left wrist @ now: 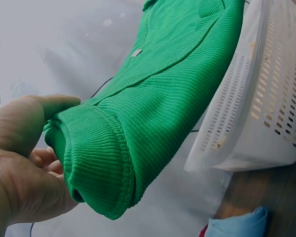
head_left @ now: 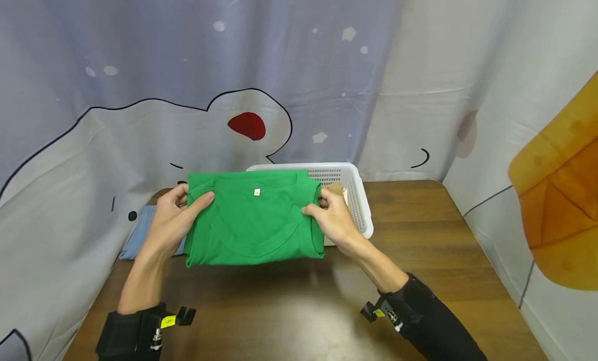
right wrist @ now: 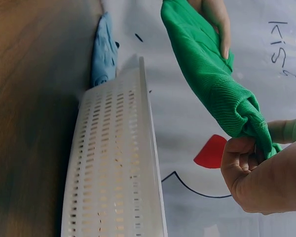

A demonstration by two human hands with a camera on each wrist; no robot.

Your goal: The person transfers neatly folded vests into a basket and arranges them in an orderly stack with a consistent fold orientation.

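Observation:
A folded green ribbed garment (head_left: pixel 254 221) with a round neckline and a small white label hangs above the table, in front of the basket. My left hand (head_left: pixel 173 218) pinches its left edge, thumb on the front and fingers behind. At the right edge my right hand (head_left: pixel 334 218) grips it the same way. In the left wrist view the garment's rolled side (left wrist: pixel 98 158) lies between the thumb and fingers of the left hand (left wrist: pixel 27 163). The right wrist view has the right hand (right wrist: pixel 261 170) closed round a bunched end of the garment (right wrist: pixel 202 74).
Behind the garment stands a white perforated basket (head_left: pixel 359 205) with a tan item (head_left: pixel 334 187) inside. Light blue folded cloth (head_left: pixel 140 234) lies at the left of the wooden table (head_left: pixel 411 236). A patterned curtain (head_left: pixel 327 65) hangs behind the table.

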